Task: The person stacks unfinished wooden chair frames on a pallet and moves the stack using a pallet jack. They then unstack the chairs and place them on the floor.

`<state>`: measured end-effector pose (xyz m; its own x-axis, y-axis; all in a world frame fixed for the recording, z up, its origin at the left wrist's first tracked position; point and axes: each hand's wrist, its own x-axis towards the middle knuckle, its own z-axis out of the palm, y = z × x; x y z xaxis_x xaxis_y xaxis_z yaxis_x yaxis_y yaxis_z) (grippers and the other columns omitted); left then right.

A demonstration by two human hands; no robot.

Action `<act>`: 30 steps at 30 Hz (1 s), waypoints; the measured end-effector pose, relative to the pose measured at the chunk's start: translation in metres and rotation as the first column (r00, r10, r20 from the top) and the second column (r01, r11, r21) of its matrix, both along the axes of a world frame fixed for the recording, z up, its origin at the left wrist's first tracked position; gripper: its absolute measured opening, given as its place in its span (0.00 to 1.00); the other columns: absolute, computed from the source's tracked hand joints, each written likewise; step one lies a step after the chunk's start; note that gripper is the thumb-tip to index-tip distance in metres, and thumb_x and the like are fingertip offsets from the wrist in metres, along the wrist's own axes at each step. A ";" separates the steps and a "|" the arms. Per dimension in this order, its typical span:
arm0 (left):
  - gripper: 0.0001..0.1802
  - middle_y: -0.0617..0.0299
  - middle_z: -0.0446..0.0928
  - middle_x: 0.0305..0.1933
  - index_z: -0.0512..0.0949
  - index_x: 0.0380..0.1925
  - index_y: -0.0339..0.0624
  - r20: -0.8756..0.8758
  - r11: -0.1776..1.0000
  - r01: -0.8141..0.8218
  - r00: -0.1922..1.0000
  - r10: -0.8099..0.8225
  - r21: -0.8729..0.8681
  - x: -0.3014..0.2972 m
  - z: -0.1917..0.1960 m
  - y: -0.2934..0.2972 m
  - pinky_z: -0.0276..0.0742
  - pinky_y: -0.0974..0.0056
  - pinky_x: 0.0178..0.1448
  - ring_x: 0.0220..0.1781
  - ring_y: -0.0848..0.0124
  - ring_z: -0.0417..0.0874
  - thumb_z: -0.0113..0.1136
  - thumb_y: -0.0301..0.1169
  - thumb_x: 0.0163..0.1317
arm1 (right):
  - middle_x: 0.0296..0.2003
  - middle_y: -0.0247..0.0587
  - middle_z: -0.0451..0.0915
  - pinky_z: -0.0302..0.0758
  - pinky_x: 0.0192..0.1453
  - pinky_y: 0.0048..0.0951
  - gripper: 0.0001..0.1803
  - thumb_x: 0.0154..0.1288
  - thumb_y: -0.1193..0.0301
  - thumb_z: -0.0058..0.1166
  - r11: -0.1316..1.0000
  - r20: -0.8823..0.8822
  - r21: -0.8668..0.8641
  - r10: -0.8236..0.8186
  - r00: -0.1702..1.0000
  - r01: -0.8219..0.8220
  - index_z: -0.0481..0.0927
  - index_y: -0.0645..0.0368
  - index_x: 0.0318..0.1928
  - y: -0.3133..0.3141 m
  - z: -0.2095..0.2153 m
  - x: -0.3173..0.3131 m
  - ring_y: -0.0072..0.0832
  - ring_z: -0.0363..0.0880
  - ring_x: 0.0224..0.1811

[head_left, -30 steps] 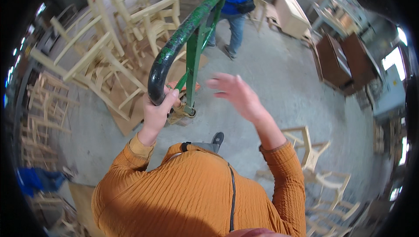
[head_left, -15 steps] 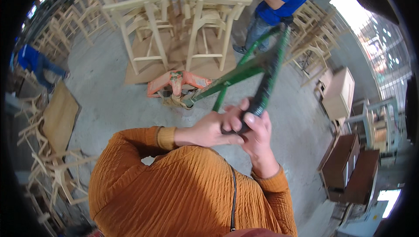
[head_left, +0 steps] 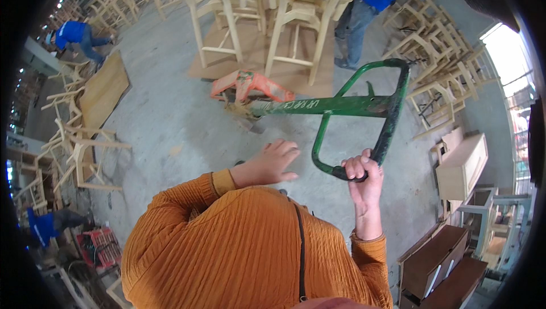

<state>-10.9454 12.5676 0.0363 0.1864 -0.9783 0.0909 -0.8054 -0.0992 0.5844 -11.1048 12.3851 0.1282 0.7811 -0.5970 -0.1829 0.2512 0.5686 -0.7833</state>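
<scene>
My right hand (head_left: pixel 362 177) grips the lower corner of the green loop handle (head_left: pixel 364 121) of a pallet jack. Its green tiller runs left to an orange pump body (head_left: pixel 247 86) that sits at a wooden pallet (head_left: pixel 259 53) stacked with unfinished wooden chairs (head_left: pixel 267 2). My left hand (head_left: pixel 268 164) hovers flat and empty, fingers together, just left of the handle loop and not touching it. Both of my sleeves are orange.
A person in a blue shirt and jeans (head_left: pixel 369 2) stands behind the pallet. Another person in blue (head_left: pixel 77 35) bends at the far left. Bare chair frames (head_left: pixel 79 150) line the left and right (head_left: pixel 438 81). Wooden cabinets (head_left: pixel 460 167) and dark panels (head_left: pixel 438 263) stand at right. The floor is grey concrete.
My left hand has come off the handle and now hovers beside it. My right hand keeps its grip. The view has swung, so the tiller now lies more level and to the right.
</scene>
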 end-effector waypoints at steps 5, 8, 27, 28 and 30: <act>0.31 0.52 0.65 0.58 0.69 0.53 0.38 0.081 0.908 -0.175 0.985 0.155 0.380 -0.002 -0.026 0.055 0.65 0.50 0.60 0.60 0.52 0.64 0.59 0.47 0.55 | 0.13 0.27 0.61 0.68 0.40 0.34 0.05 0.58 0.74 0.48 1.000 -0.017 -0.011 -0.004 1.000 0.004 0.66 0.54 0.31 -0.026 0.000 -0.018 0.23 0.63 0.18; 0.30 0.52 0.66 0.58 0.70 0.52 0.38 0.069 0.857 -0.209 0.977 0.201 0.471 -0.002 -0.044 0.071 0.65 0.50 0.60 0.59 0.52 0.65 0.58 0.48 0.56 | 0.13 0.26 0.60 0.68 0.40 0.34 0.05 0.58 0.73 0.49 1.000 -0.025 0.004 -0.024 0.999 0.024 0.66 0.54 0.30 -0.041 -0.005 -0.033 0.23 0.63 0.17; 0.27 0.51 0.71 0.50 0.72 0.48 0.39 0.036 0.854 -0.182 0.981 0.189 0.487 -0.020 -0.127 0.110 0.70 0.50 0.53 0.54 0.50 0.70 0.55 0.49 0.57 | 0.19 0.25 0.64 0.63 0.27 0.22 0.06 0.65 0.69 0.51 0.859 -0.137 -0.356 -0.437 0.889 0.367 0.70 0.57 0.35 -0.198 -0.022 -0.134 0.14 0.58 0.14; 0.27 0.51 0.71 0.50 0.72 0.48 0.39 0.036 0.839 -0.196 0.978 0.206 0.508 -0.017 -0.129 0.116 0.71 0.49 0.53 0.54 0.50 0.70 0.55 0.49 0.57 | 0.20 0.27 0.65 0.63 0.26 0.21 0.06 0.65 0.70 0.52 0.829 -0.132 -0.417 -0.461 0.878 0.373 0.71 0.58 0.34 -0.200 -0.018 -0.130 0.15 0.59 0.15; 0.27 0.51 0.71 0.50 0.72 0.48 0.39 0.035 0.826 -0.206 0.975 0.221 0.525 -0.005 -0.131 0.132 0.71 0.49 0.53 0.54 0.50 0.70 0.55 0.49 0.57 | 0.21 0.30 0.66 0.63 0.23 0.21 0.07 0.64 0.70 0.54 0.737 -0.082 -0.554 -0.511 0.856 0.387 0.71 0.59 0.34 -0.199 -0.012 -0.125 0.16 0.61 0.17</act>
